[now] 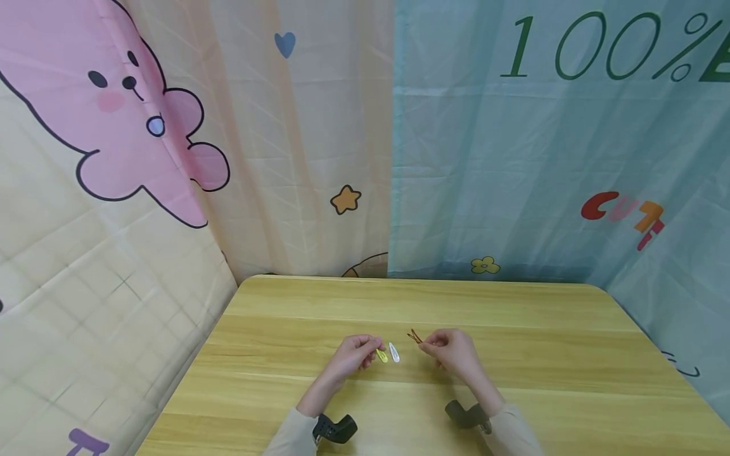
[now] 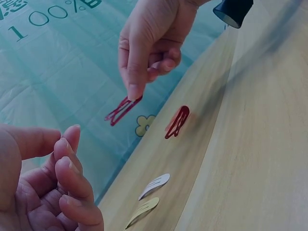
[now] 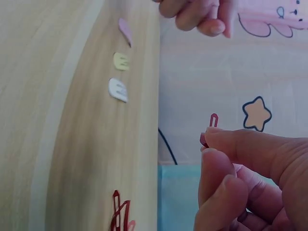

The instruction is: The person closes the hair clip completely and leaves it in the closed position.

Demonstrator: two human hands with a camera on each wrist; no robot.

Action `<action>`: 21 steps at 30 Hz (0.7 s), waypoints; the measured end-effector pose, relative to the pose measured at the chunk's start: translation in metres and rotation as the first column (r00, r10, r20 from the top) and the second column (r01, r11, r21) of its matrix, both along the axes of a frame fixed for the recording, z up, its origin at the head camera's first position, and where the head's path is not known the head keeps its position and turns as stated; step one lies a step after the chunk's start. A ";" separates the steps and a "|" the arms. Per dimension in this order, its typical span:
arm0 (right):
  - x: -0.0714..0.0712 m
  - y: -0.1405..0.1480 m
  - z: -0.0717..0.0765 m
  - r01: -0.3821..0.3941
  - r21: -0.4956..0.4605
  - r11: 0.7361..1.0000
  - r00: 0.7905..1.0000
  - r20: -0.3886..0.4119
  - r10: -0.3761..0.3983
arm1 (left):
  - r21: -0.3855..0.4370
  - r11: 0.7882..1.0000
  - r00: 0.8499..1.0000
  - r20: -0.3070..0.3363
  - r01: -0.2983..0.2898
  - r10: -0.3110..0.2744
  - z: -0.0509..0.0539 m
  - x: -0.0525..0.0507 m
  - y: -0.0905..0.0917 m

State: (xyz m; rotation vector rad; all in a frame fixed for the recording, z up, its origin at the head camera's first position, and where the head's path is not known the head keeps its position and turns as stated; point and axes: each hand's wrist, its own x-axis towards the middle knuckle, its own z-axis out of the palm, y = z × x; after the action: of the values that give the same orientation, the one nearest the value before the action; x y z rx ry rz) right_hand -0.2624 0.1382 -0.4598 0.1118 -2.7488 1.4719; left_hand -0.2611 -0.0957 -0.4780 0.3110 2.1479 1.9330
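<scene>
The right hand (image 1: 453,351) pinches a red clip (image 2: 121,115) by 1 end, a sound hold for something likely light and stiff; the loosely curled left hand (image 1: 352,352) looks empty.

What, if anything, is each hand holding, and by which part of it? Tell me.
The right hand pinches a red hair clip by one end, between thumb and finger, the other end sticking out free. The left hand shows nothing held.

Over the desk (image 1: 547,354) there, someone's right hand (image 1: 453,351) pinches a reddish-brown clip (image 1: 416,337), the left hand (image 1: 355,353) close by a yellow clip (image 1: 383,357) and white clip (image 1: 394,352).
</scene>
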 end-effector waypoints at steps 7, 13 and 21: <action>0.008 -0.005 0.012 -0.053 -0.012 0.999 0.998 -0.019 0.052 | -0.005 1.000 1.000 -0.009 0.009 -0.009 0.008 0.005 0.001; 0.012 -0.006 0.016 -0.125 -0.016 0.992 0.991 -0.041 0.125 | -0.012 1.000 1.000 0.006 0.009 -0.009 0.002 0.003 0.002; 0.014 -0.007 0.015 -0.183 0.007 0.983 0.981 -0.064 0.183 | -0.015 1.000 1.000 -0.001 -0.001 0.001 0.002 0.002 0.005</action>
State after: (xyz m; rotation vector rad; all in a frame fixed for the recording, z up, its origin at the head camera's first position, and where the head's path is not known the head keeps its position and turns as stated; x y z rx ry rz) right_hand -0.2485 0.1309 -0.4444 0.4148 -2.7514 1.4773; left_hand -0.2594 -0.0906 -0.4760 0.3078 2.1625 1.9163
